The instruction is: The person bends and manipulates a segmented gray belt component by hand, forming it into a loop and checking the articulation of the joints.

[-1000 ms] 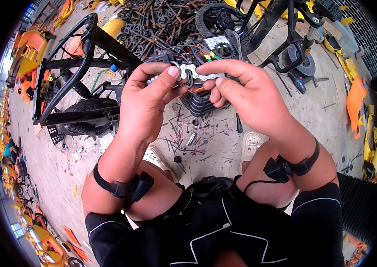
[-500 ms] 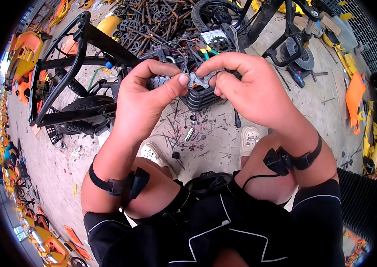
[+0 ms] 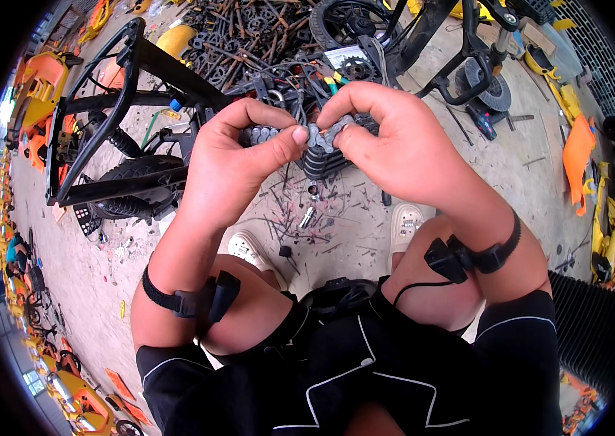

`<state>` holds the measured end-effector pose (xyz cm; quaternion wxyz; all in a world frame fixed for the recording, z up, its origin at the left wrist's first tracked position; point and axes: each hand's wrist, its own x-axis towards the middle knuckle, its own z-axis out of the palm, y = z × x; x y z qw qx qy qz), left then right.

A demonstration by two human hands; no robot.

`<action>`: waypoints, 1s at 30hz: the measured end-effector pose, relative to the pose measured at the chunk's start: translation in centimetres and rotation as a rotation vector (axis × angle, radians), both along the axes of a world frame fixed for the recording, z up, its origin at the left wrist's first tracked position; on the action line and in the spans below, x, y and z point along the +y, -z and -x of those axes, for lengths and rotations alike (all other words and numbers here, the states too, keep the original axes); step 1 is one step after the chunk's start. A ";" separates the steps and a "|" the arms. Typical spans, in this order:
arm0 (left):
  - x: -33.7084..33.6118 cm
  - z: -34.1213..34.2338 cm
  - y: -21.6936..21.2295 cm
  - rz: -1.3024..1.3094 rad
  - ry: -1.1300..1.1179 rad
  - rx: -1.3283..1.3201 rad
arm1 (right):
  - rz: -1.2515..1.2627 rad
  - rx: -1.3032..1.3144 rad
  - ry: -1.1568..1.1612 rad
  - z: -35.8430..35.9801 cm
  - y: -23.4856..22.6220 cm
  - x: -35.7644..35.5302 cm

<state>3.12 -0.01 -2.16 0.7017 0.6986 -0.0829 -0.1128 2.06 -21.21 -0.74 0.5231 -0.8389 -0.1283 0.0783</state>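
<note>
A grey metal roller chain (image 3: 315, 136) is stretched between my two hands, above a black crate. My left hand (image 3: 238, 149) pinches it between thumb and forefinger, and more links show behind those fingers. On the other side my right hand (image 3: 384, 134) grips the links with thumb and forefinger, close to the left fingertips. A short stretch of links shows between the two thumbs. Beneath the hands, the black ribbed crate (image 3: 322, 164) holds tools, among them pliers with green and yellow handles (image 3: 331, 81).
A black vehicle frame (image 3: 122, 94) stands at the left, and another frame with a fork (image 3: 460, 80) at the right. Behind the crate lies a heap of rusty parts (image 3: 249, 36). A cordless drill (image 3: 483, 123) rests on the floor. Small metal bits (image 3: 307, 216) litter the ground between my feet.
My right hand has shifted slightly, its thumb now lying along the chain links nearer the left fingers. The left hand keeps its pinch in about the same place.
</note>
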 end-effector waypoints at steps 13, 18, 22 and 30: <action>0.2 0.0 -0.2 0.040 0.009 0.050 | -0.020 -0.044 0.056 0.6 -0.2 0.2; 0.0 0.1 -0.1 0.003 0.005 0.014 | -0.208 -0.108 0.132 0.0 0.7 0.2; -0.3 0.3 0.1 0.052 -0.001 0.018 | -0.251 -0.082 0.152 0.1 0.6 0.3; -0.5 -0.3 0.4 0.268 -0.168 0.104 | -0.617 0.167 0.102 0.5 0.9 1.1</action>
